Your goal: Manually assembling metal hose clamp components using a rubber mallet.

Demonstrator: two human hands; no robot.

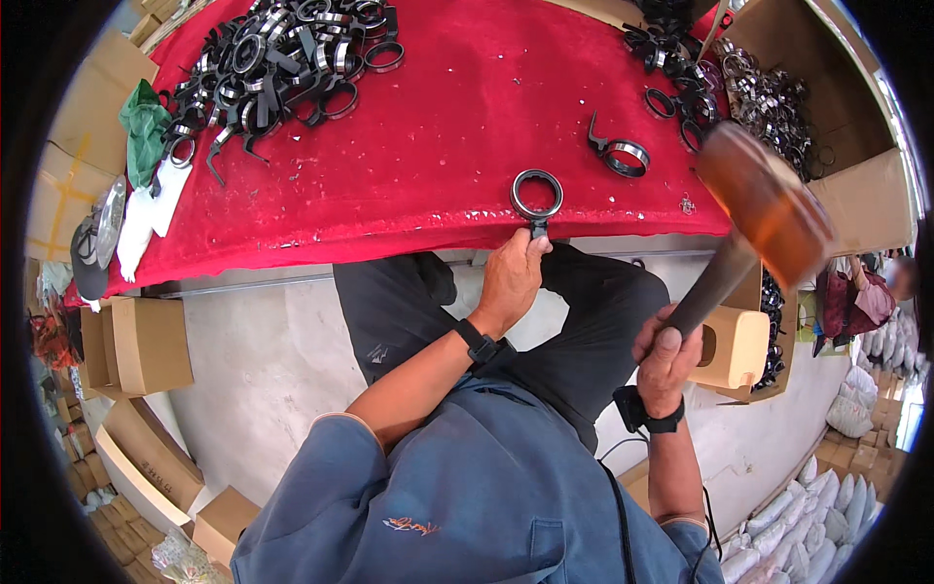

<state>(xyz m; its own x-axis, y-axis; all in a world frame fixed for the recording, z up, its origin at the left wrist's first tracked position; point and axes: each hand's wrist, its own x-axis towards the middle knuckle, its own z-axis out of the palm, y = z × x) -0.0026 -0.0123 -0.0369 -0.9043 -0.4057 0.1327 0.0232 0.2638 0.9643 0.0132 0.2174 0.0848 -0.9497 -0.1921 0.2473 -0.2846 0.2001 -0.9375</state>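
My left hand [513, 277] pinches the short black handle of a metal-lined ring [538, 214], which lies at the front edge of the red cloth [438, 146]. In my right hand [669, 358], the fingers wrap round the dark shaft of a mallet [769, 200]. Its amber-brown head is raised above the table's right front edge, to the right of the ring and apart from it, slightly blurred. Beyond the ring to the right, a loose black ring with a bent arm [625, 170] rests on the cloth.
A large heap of black ring pieces [282, 68] covers the back left. More black rings [671, 63] lie at the back right beside a cardboard box [861, 200] holding shiny metal rings [769, 107]. A green cloth [146, 127] sits left; a carton [146, 346] stands below.
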